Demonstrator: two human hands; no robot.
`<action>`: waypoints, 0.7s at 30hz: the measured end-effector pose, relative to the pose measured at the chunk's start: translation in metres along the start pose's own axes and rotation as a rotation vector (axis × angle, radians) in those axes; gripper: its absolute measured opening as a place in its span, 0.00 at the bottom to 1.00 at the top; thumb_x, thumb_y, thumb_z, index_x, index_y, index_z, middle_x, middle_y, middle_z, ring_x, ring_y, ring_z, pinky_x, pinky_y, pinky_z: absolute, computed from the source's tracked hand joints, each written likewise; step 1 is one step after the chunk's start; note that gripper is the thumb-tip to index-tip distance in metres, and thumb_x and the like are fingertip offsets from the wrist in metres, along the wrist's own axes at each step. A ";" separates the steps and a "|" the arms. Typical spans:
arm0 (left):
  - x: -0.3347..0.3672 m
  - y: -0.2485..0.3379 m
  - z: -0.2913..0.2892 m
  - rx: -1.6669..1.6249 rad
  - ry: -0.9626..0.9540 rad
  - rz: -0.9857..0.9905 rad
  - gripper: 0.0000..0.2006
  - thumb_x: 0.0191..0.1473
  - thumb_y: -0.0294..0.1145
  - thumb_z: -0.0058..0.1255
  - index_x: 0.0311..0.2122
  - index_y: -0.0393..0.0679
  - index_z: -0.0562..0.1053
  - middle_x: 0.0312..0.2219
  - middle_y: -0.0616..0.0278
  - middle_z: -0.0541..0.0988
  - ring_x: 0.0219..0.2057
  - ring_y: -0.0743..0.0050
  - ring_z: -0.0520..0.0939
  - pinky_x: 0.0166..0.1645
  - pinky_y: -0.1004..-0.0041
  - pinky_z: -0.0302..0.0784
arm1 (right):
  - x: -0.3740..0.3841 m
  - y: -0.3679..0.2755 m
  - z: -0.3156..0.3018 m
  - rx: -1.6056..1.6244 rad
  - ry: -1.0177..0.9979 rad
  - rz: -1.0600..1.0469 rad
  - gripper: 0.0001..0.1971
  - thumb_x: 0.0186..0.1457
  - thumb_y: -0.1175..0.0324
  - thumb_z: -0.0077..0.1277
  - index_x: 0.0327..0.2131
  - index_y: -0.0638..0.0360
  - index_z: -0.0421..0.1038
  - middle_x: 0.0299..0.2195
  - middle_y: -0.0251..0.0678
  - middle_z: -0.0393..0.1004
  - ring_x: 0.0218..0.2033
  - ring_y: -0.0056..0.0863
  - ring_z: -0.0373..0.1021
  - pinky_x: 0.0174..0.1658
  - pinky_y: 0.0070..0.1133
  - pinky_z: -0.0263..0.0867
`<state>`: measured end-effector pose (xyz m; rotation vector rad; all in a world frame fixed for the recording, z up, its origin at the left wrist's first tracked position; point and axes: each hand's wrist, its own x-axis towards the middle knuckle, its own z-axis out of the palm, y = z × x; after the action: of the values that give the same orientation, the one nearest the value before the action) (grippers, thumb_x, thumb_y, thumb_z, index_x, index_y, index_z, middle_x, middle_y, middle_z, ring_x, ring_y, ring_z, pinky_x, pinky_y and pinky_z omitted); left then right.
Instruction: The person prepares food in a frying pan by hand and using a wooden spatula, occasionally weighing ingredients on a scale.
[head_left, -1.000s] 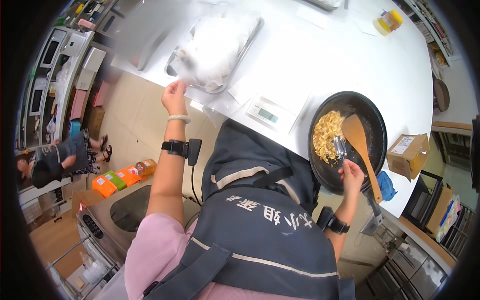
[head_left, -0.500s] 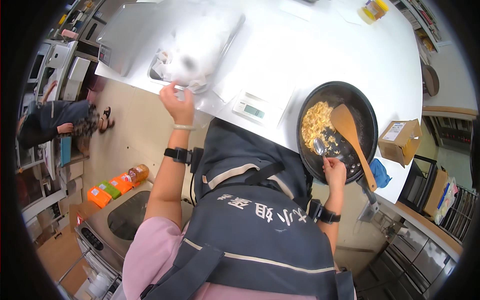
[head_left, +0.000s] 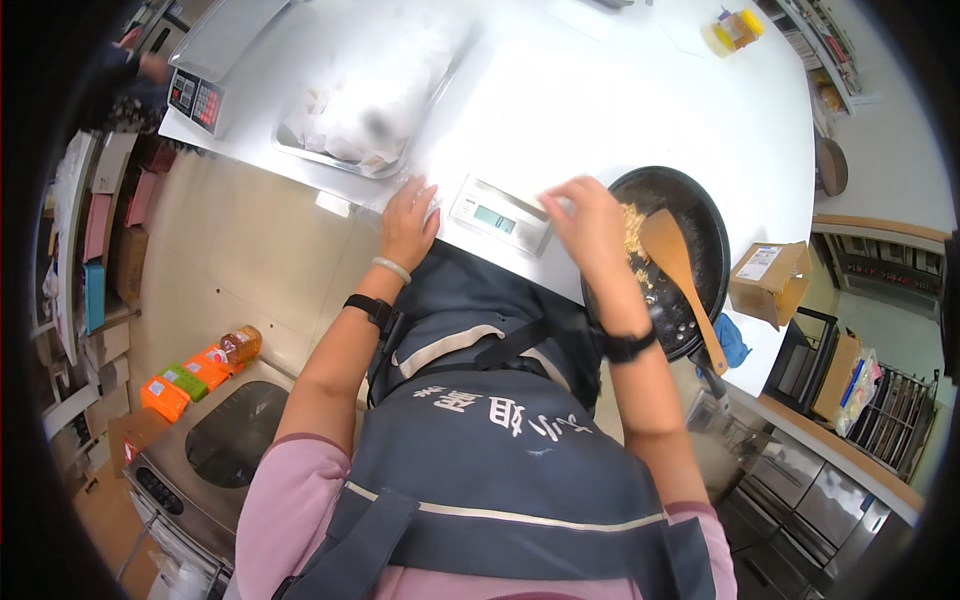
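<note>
My left hand is at the table's front edge, fingers apart, just left of a small white digital scale with a lit display. Close to the scale's right side, my right hand has curled, slightly blurred fingers; whatever they pinch, if anything, is hidden. Behind that forearm stands a black frying pan with yellowish-brown crumbly food. A wooden spatula leans across the pan, its handle over the near rim. No spoon shows.
A metal tray of whitish, crumpled pieces lies back left, near a larger scale's keypad. An opened cardboard box and a blue cloth sit right of the pan. A yellow-lidded jar stands far right.
My right hand has left the pan and moved up and left to the scale; the spoon it held is out of sight. My left hand has moved from the tray toward the scale.
</note>
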<state>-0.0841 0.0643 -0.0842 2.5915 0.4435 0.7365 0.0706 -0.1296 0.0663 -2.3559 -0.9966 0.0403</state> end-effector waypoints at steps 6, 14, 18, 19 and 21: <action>-0.006 -0.002 0.003 0.035 0.019 0.002 0.21 0.43 0.29 0.54 0.46 0.46 0.69 0.48 0.56 0.68 0.49 0.54 0.68 0.51 0.60 0.64 | 0.069 -0.009 0.117 -0.086 -0.068 -0.198 0.07 0.40 0.62 0.59 0.23 0.53 0.77 0.26 0.34 0.74 0.35 0.33 0.67 0.41 0.29 0.60; -0.009 -0.001 0.007 0.008 0.033 0.010 0.22 0.42 0.28 0.54 0.46 0.45 0.69 0.48 0.57 0.68 0.50 0.56 0.68 0.52 0.62 0.64 | 0.081 -0.013 0.154 -0.382 -0.248 -0.025 0.09 0.37 0.58 0.61 0.23 0.49 0.77 0.24 0.29 0.76 0.37 0.30 0.65 0.40 0.31 0.49; -0.003 -0.002 0.001 0.003 0.045 0.005 0.22 0.41 0.28 0.55 0.46 0.44 0.69 0.48 0.57 0.68 0.50 0.55 0.69 0.52 0.62 0.64 | 0.089 -0.021 0.152 -0.403 -0.250 -0.013 0.09 0.37 0.57 0.61 0.23 0.48 0.78 0.23 0.28 0.76 0.37 0.29 0.65 0.40 0.31 0.49; -0.001 -0.003 0.002 0.001 0.045 0.005 0.22 0.41 0.28 0.55 0.46 0.44 0.69 0.48 0.57 0.68 0.50 0.55 0.69 0.52 0.62 0.64 | 0.091 -0.020 0.152 -0.405 -0.279 -0.005 0.09 0.37 0.56 0.60 0.24 0.46 0.78 0.24 0.27 0.76 0.36 0.29 0.66 0.40 0.31 0.51; -0.001 -0.002 0.003 -0.011 0.063 -0.008 0.23 0.41 0.28 0.55 0.47 0.43 0.68 0.48 0.56 0.68 0.49 0.54 0.69 0.51 0.61 0.64 | 0.091 -0.019 0.152 -0.408 -0.310 0.003 0.09 0.38 0.56 0.59 0.26 0.43 0.78 0.25 0.25 0.76 0.36 0.28 0.68 0.39 0.30 0.53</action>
<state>-0.0834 0.0650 -0.0881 2.5608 0.4670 0.8176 0.0877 0.0171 -0.0334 -2.7815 -1.2443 0.2285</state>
